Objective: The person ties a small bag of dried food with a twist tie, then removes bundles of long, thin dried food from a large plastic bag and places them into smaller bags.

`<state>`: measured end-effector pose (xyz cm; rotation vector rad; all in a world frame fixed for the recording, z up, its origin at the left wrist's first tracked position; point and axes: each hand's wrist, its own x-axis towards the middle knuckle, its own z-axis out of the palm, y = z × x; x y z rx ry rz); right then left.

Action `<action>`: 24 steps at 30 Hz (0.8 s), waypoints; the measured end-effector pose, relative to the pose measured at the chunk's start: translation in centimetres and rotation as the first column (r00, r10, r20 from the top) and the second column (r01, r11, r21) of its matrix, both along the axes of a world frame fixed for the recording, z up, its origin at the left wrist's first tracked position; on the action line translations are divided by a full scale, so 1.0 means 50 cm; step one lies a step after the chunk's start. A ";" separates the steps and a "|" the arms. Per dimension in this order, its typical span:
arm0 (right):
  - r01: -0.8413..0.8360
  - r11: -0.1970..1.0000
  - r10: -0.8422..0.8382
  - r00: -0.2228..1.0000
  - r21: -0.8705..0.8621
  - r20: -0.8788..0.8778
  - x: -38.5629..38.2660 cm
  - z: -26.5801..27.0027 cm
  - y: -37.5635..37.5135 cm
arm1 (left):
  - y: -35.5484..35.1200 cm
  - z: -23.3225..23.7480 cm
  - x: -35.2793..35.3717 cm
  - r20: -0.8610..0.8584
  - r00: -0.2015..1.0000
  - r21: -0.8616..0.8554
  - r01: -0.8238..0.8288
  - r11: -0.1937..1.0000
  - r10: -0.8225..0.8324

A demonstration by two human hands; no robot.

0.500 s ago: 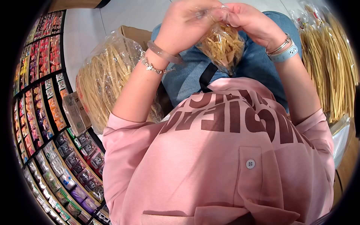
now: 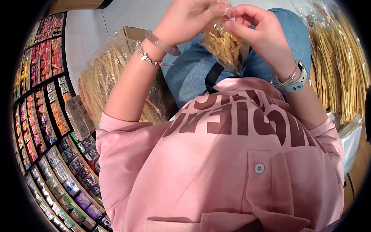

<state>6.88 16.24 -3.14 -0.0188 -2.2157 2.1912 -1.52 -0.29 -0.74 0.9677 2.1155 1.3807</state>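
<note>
A clear plastic bag [image 2: 228, 46] of yellowish dried pieces hangs over my lap, between my jeans-clad legs. My left hand [image 2: 199, 17] is closed on the gathered top of the bag, its fingertips pinching the twisted plastic. My right hand [image 2: 262, 31] is at the bag's neck from the other side, fingers curled and thumb against the plastic just below the left fingertips.
To the left stands a cardboard box [image 2: 137, 34] beside a large clear bag [image 2: 104, 73] of long pale dried sticks. More bagged sticks [image 2: 336, 65] are at the right. Shelves of packaged goods [image 2: 54, 100] line the far left.
Both hands have shifted slightly; the right has moved a little down, and its fingers have parted from the left hand's. The bag remains between them.
</note>
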 end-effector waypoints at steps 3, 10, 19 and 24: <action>0.170 0.966 -0.108 0.950 0.195 -0.291 0.006 -0.018 -0.009 | 0.006 0.003 0.005 0.124 0.992 0.044 -0.023 0.999 0.018; 0.207 0.932 -0.096 0.932 0.297 -0.349 0.013 -0.028 -0.018 | 0.014 -0.007 0.011 0.134 0.990 0.079 -0.061 0.995 0.050; 0.120 0.991 -0.130 0.944 -0.051 -0.302 0.016 -0.047 -0.029 | 0.027 -0.050 0.020 0.335 0.941 0.304 -0.152 0.940 0.044; 0.035 0.996 -0.054 0.973 -0.088 -0.225 0.015 -0.039 -0.024 | 0.016 -0.008 0.028 0.519 0.850 0.152 -0.197 0.969 0.091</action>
